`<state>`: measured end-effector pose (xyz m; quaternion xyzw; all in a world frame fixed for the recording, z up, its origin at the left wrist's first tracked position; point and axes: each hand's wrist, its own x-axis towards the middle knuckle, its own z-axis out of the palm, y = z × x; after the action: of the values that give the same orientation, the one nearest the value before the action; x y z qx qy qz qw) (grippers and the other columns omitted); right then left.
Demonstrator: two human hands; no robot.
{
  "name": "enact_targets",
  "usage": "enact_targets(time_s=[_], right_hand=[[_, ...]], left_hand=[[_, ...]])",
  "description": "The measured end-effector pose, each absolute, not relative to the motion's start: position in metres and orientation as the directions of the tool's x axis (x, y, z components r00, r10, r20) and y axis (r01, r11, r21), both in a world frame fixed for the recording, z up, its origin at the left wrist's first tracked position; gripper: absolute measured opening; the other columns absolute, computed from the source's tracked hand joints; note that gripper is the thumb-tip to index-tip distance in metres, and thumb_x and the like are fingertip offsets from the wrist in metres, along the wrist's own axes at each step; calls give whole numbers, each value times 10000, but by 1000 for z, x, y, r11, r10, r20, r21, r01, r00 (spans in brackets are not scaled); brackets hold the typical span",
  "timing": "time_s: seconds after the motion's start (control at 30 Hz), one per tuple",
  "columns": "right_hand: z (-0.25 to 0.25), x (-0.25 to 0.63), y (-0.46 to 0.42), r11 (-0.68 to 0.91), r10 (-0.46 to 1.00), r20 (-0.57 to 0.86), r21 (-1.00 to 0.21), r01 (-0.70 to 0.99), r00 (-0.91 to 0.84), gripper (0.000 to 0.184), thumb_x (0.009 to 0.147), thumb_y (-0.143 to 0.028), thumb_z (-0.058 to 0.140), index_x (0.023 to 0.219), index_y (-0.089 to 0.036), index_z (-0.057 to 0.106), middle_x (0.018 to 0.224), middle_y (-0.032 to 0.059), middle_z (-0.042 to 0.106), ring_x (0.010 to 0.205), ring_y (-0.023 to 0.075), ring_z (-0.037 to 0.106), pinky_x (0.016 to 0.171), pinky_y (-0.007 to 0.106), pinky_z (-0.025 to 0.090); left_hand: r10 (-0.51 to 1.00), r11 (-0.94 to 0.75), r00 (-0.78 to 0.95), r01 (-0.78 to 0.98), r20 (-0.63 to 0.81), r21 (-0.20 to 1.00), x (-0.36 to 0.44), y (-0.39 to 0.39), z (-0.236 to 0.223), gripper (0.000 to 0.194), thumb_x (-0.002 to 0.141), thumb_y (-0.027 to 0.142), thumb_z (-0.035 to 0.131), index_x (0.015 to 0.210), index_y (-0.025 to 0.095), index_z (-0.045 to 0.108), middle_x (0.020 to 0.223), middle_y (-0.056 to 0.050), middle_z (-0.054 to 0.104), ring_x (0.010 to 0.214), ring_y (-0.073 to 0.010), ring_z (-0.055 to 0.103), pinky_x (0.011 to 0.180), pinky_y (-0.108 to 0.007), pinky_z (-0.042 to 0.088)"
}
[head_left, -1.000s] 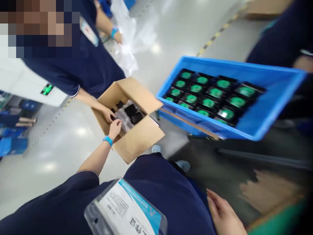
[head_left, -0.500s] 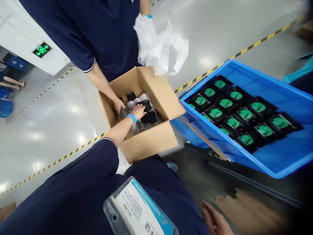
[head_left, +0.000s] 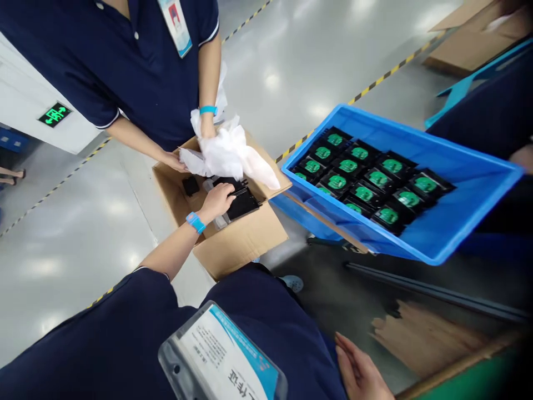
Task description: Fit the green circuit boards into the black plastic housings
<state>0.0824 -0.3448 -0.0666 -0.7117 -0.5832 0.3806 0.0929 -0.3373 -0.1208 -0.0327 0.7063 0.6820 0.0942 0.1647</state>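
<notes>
My left hand (head_left: 217, 200), with a blue wristband, reaches into an open cardboard box (head_left: 237, 244) and its fingers close around a black tray of parts (head_left: 241, 201) lying on clear wrapping inside. My right hand (head_left: 360, 372) hangs low by my hip, fingers stretched out and holding nothing. A co-worker across the box rests one hand (head_left: 175, 162) on its far rim and holds a crumpled white plastic bag (head_left: 227, 153) over it with the other.
A blue plastic crate (head_left: 449, 222) on the right holds several black trays with green round parts (head_left: 364, 178). Yellow-black floor tape crosses the grey floor. Torn cardboard (head_left: 416, 339) lies at lower right. My badge (head_left: 225, 358) hangs in front.
My left hand has gone deeper into the box and closed on the black tray. The co-worker's white bag came down onto the box's far edge.
</notes>
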Motion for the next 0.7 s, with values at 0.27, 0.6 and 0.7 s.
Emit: enact_targets(time_s=[0.27,0.6,0.7], right_hand=[[36,13,-313,-287,953,-260,-941,180,156,393,877,-420,493,1232,-255,530,1079,77,651,874,181,648,763,337,544],[31,41,-399,-280,635,-343,-937,-207,692,412,805,-458,568,1157,-245,598,1084,48,632,821,158,592,680,313,511],[10,46,-445,-306,440,-350,-924,-228,827,416,787,-504,558,1064,-206,646,997,55,660,867,177,589,725,322,492]], left_hand=[[870,-161,466,572,-158,804,-205,-155,68,170,821,209,576,717,172,447,638,58,443,586,-77,414,554,-208,324],[347,-860,928,373,-136,349,-54,-241,85,77,857,152,491,876,140,565,871,-70,628,854,-215,590,764,-331,483],[159,-919,961,228,-228,322,-18,-281,69,109,860,148,474,893,132,577,876,-82,648,854,-221,620,757,-332,502]])
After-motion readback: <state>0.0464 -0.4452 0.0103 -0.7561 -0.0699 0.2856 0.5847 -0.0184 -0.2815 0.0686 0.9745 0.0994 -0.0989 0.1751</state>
